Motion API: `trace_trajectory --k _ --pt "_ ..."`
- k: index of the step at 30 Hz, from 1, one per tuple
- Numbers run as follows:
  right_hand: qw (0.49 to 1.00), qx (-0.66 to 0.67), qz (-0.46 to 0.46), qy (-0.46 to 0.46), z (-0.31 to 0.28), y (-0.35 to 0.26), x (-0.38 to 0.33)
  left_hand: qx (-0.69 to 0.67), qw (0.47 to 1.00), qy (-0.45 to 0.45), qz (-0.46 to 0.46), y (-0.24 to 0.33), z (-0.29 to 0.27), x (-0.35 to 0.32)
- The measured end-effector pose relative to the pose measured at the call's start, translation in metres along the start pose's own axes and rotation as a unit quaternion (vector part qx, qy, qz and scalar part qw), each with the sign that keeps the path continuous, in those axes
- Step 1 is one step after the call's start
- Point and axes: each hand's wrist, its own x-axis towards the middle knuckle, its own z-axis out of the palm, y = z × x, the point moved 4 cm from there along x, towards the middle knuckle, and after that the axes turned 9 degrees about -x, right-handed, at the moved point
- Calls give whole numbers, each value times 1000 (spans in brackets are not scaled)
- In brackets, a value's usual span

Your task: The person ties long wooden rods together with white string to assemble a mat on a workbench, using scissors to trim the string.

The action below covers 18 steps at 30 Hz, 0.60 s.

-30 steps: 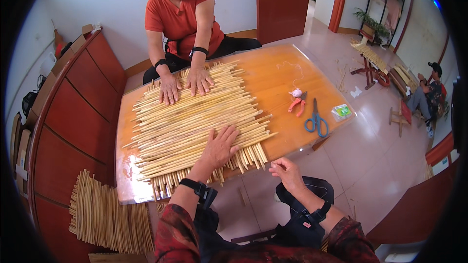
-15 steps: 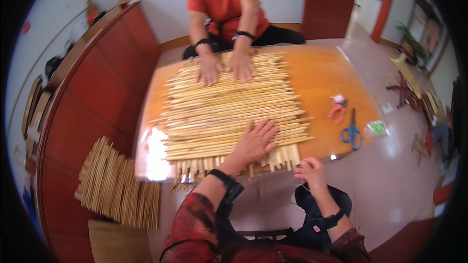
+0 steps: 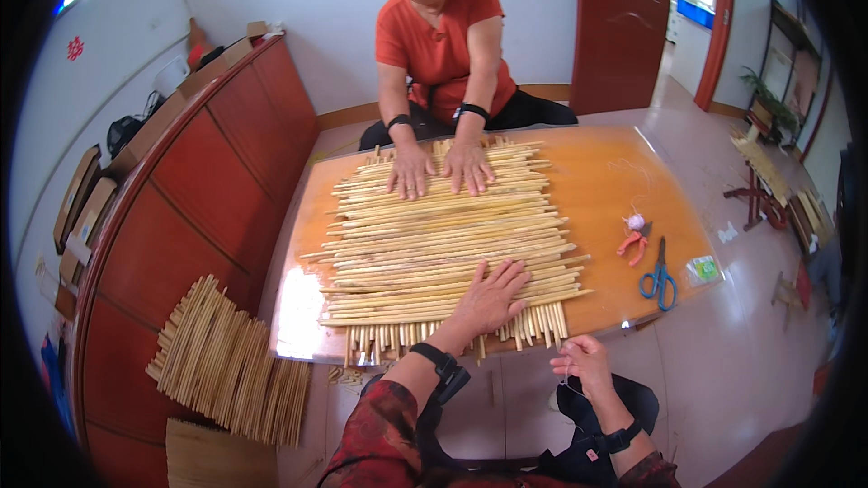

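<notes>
A layer of pale, peeled sticks point(image 3: 434, 258) lies crosswise on the table, over more sticks point(image 3: 542, 321) whose ends poke out at the near edge. My left hand point(image 3: 491, 300) rests flat on the near right part of the layer, fingers stretched. Off the table's near edge, my right hand point(image 3: 588, 366) pinches a thin white thread point(image 3: 567, 381) that hangs below its fingers. Across the table, a person in a red top point(image 3: 438, 45) presses both palms on the far sticks, at the person's hands point(image 3: 411, 172).
On the right of the glass-topped table point(image 3: 615, 190) lie orange-handled pliers point(image 3: 635, 244), a small pink ball of thread point(image 3: 636, 221), blue scissors point(image 3: 659, 280) and a small clear packet point(image 3: 702, 269). A stick bundle point(image 3: 231, 361) leans by the red cabinet point(image 3: 212, 163).
The view has tilted up, so the scene sits lower and more of the far person shows. My left hand stays flat on the sticks; my right hand still holds the thread.
</notes>
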Motion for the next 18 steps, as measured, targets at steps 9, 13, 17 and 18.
trace_trajectory --k 9,13,17,18 --pt "999 -24 14 -38 13 -4 11 13 1000 -12 -10 -9 3 8" --pt "999 -9 -37 -35 9 -2 12 10 1000 -3 -7 -3 -3 11" --pt "998 9 -60 -33 5 5 11 12 1000 -9 -12 -3 1 8" --pt "997 7 -64 -31 4 7 11 9 1000 -15 -15 -3 2 8"
